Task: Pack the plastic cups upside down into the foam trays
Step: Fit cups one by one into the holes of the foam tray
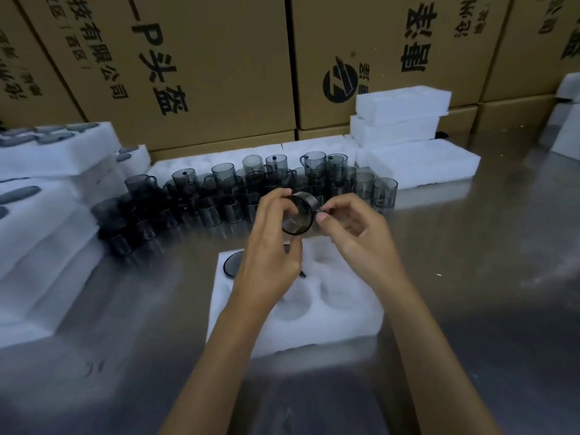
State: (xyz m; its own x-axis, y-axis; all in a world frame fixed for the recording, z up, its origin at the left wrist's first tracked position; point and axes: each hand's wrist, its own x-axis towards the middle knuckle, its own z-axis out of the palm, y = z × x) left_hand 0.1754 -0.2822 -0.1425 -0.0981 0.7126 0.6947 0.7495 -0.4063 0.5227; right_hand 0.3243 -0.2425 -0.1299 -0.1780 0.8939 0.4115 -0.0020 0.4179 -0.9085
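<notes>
Cup (298, 216), a smoky grey see-through plastic one with a dark rim, is hanging tilted on its side in the air just above the far edge of the foam tray (345, 321), its round end facing the camera. Left hand (270, 243) is curling its fingers round the cup's body, so that grip is closed on the cup. Right hand (351, 227) is pinching something small and dark at the cup's right side, perhaps the handle, though it is too small to tell for sure; its other fingers are hanging loosely curled.

White foam tray is lying on the shiny metal bench (470, 277) right under the hands, showing round pockets. One dark-rimmed cup bottom (232, 263) is sitting in the far left pocket; the near pockets are showing only white foam.

Behind, a crowd of loose cups (251, 189) is standing on the bench. Stacked foam trays (47, 221) are sitting at the left with grey cup bottoms showing on top, more white trays (405, 120) at the right, and cardboard boxes (204, 67) are lining the back.
</notes>
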